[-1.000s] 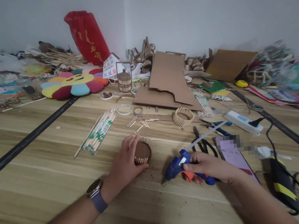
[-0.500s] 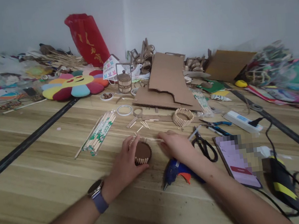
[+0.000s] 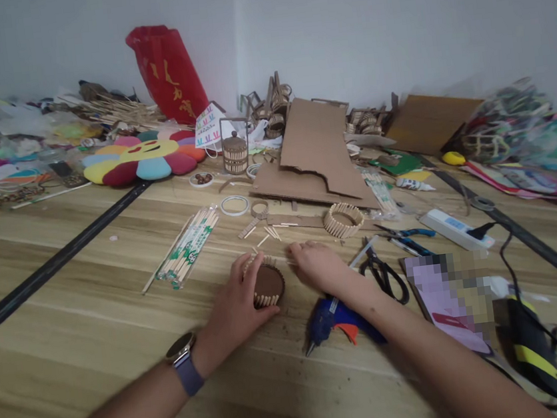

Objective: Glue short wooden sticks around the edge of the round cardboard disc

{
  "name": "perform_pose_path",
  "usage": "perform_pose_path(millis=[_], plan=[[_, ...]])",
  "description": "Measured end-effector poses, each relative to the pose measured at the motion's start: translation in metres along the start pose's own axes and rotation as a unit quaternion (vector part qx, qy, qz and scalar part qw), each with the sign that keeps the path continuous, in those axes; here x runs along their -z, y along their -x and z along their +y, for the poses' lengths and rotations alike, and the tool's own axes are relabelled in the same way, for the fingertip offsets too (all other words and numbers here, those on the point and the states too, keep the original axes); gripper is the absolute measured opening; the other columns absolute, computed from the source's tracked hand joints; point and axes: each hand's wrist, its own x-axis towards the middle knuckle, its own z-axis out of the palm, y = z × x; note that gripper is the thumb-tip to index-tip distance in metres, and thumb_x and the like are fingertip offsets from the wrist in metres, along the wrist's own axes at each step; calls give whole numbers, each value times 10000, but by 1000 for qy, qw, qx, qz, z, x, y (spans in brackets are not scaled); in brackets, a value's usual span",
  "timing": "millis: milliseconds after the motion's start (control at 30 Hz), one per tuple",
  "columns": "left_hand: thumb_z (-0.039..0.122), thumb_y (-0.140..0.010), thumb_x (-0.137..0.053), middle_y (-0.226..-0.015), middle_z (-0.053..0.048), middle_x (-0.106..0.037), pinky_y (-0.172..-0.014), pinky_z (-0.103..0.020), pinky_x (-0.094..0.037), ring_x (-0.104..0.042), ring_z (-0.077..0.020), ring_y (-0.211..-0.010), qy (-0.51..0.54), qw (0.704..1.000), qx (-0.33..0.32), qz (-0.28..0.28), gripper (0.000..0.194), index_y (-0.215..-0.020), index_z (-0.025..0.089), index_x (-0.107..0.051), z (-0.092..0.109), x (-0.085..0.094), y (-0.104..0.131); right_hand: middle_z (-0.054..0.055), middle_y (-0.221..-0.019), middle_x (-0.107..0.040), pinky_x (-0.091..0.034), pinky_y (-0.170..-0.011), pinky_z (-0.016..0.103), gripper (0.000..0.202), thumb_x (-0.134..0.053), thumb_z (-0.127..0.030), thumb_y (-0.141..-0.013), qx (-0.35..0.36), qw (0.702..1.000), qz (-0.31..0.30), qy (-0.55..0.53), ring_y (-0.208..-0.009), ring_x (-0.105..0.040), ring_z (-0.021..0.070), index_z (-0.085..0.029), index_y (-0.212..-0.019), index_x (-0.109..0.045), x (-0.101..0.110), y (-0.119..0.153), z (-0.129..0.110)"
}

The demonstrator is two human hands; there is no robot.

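Note:
My left hand [image 3: 240, 290] curls around the left side of a small round stick basket [image 3: 269, 281], with a brown disc base and short wooden sticks standing round its edge. Just right of it, my right hand [image 3: 318, 265] has its fingers pinched together, apart from the basket. Whatever lies between those fingertips is too small or hidden to make out. Under my right forearm lies a blue glue gun [image 3: 329, 320] with an orange trigger, its nozzle towards me. Beyond my hands are loose short sticks [image 3: 271, 234] and a finished-looking stick ring [image 3: 343, 220].
Packed wooden sticks [image 3: 187, 247] lie left. To the right are black scissors [image 3: 383, 271], blue-handled pliers [image 3: 414, 232], a phone [image 3: 445, 304], a power strip [image 3: 454, 228] and a cable. Cut cardboard [image 3: 314, 144], a lidded stick bucket [image 3: 235, 155] and a flower cushion [image 3: 147, 158] stand behind.
My right hand has drawn slightly towards its fingertips' side, and a stick seen between the hands no longer shows. My left hand stays on the basket. The whole view has shifted a little.

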Motion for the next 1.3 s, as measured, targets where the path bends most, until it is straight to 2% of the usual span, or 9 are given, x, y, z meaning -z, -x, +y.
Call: perform_pose_path(millis=[367,533,633,800,967,1067,1133,1200,1300], plan=[[186,-704,-860,-1509,-173,-385,-1139,-625,-425,-408,-394,-1436,4,1000,21,-9,1033,-1537,284,-256,1,1,-1,157,-1007,-775,-408,-646,264,332,-595,-53,-816,14,996,-53,-65,-895,-718,241,-110,-1141,-626,7,-5,7],[181,-713,-861,-1505,-168,-380,-1147,-635,-411,-407,-394,-1435,-1,1000,8,-12,1065,-1547,309,-210,0,1,0,164,-1017,-747,-429,-726,277,279,-565,-67,-850,35,995,-14,-96,-921,-683,241,-86,-1118,-640,2,2,12],[175,-713,-858,-1504,-157,-388,-1140,-636,-420,-416,-390,-1428,-2,1000,6,-4,1068,-1548,320,-208,-1,0,0,154,-1022,-714,-443,-812,276,180,-514,-96,-925,54,991,21,-120,-945,-654,216,-98,-1017,-669,-1,5,18],[195,-712,-863,-1512,-162,-393,-1132,-631,-428,-417,-389,-1429,-1,1000,9,-4,1061,-1550,313,-223,-1,1,0,130,-995,-704,-471,-829,288,257,-415,-141,-1011,75,982,55,-163,-910,-645,201,-122,-977,-669,0,13,28],[194,-711,-868,-1502,-161,-394,-1144,-628,-417,-412,-385,-1429,-9,1000,3,-8,1070,-1549,309,-213,-2,2,0,96,-1055,-731,-490,-836,299,292,-436,-157,-985,97,946,120,-285,-932,-670,200,-173,-1199,-634,4,30,28],[199,-724,-860,-1503,-156,-382,-1144,-640,-413,-407,-387,-1431,-13,1000,2,-5,1076,-1553,325,-186,-2,2,0,55,-897,-711,-479,-749,274,213,-489,-184,-952,86,928,139,-334,-804,-636,180,-179,-1041,-683,7,37,24],[200,-724,-860,-1509,-150,-377,-1145,-645,-410,-393,-390,-1441,-12,1000,3,-6,1086,-1555,337,-174,-2,1,0,27,-808,-677,-458,-685,257,181,-529,-215,-936,76,917,127,-370,-732,-596,164,-176,-969,-703,9,38,22],[201,-715,-867,-1514,-149,-376,-1142,-646,-414,-391,-393,-1443,-9,1000,5,-9,1100,-1556,341,-173,-2,1,0,11,-791,-669,-454,-660,250,207,-536,-248,-942,81,897,93,-425,-709,-588,154,-180,-1011,-720,9,38,20],[195,-693,-885,-1512,-154,-381,-1137,-638,-425,-411,-392,-1431,-5,1000,4,-3,1127,-1557,337,-175,-2,1,0,31,-884,-713,-495,-744,274,222,-547,-234,-930,140,869,46,-472,-808,-642,167,-188,-1017,-746,6,37,15]])
